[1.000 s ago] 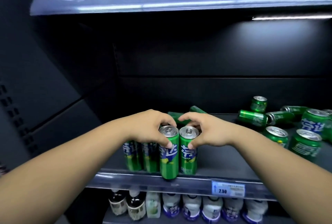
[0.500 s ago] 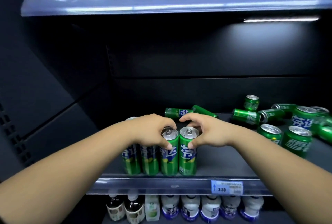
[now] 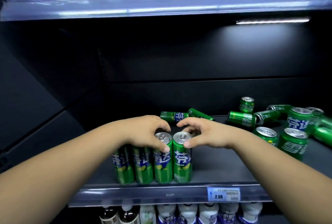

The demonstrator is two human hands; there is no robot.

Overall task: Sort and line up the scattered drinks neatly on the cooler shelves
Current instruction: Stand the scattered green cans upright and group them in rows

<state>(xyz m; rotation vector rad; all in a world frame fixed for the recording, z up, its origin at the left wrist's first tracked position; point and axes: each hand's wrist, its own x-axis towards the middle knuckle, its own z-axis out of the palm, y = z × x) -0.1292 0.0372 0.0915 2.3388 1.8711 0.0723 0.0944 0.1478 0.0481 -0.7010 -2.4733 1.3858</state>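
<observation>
Left hand (image 3: 147,132) grips the third can (image 3: 162,164) with curled fingers, right hand (image 3: 204,134) the fourth can (image 3: 182,164)

I record a dark shelf (image 3: 224,166) with a price tag (image 3: 223,194) reading 2.50 on its front lip. Four green cans (image 3: 158,168) stand upright in a touching row at the front edge, left of centre. Two fallen cans (image 3: 174,116) lie on their sides at the back, behind that row. To the right I see a loose cluster (image 3: 292,144) of cans, some upright, some tipped over
</observation>
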